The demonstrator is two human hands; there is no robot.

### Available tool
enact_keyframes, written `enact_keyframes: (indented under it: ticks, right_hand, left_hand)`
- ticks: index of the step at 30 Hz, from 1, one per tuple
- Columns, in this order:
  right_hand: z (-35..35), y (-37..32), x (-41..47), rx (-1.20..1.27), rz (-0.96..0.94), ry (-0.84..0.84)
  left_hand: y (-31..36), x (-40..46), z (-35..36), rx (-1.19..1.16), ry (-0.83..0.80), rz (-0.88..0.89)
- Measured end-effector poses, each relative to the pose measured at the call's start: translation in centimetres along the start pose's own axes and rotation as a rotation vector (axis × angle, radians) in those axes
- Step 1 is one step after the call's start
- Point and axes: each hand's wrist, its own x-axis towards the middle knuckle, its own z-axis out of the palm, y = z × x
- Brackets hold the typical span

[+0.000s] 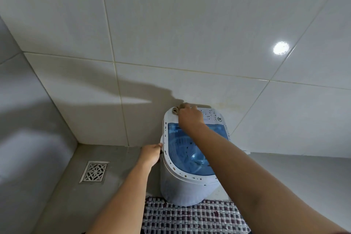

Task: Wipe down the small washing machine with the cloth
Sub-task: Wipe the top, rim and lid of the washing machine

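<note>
The small white washing machine [182, 190] stands on the floor against the tiled wall. Its blue see-through lid [190, 150] is closed, and dark specks dot the white rim. My right hand [190, 118] grips a folded beige cloth [175, 110] and holds it on the machine's far left top corner, next to the control panel [209, 115]. Most of the cloth is hidden under that hand. My left hand [152, 155] holds the machine's left side at the rim, fingers curled onto its edge.
A metal floor drain [95, 172] lies to the left on the grey floor. A checked woven mat [193, 216] lies in front of the machine. Tiled walls [171, 34] close in behind and at the left corner.
</note>
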Motion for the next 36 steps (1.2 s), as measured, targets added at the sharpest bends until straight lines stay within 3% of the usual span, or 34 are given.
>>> enact_keyframes:
  ticks: [6, 12, 18, 29, 36]
  right_hand:
    - [-0.2, -0.8, -0.4, 0.045, 0.02, -0.023]
    - [2.7, -0.9, -2.9, -0.027, -0.303, 0.119]
    - [-0.5, 0.0, 1.6, 0.083, -0.064, 0.064]
    - [3.2, 1.3, -3.3, -0.002, -0.262, 0.107]
    - [-2.8, 5.6, 1.9, 0.229, -0.104, 0.163]
  left_hand:
    - [-0.4, 0.5, 0.4, 0.011, 0.021, -0.001]
    - [-0.3, 0.7, 0.7, -0.012, 0.033, 0.005]
    - [-0.5, 0.8, 0.4, 0.021, -0.017, 0.007]
    - [-0.4, 0.8, 0.2, 0.004, -0.004, -0.011]
    - [0.5, -0.7, 0.4, 0.062, -0.01, -0.017]
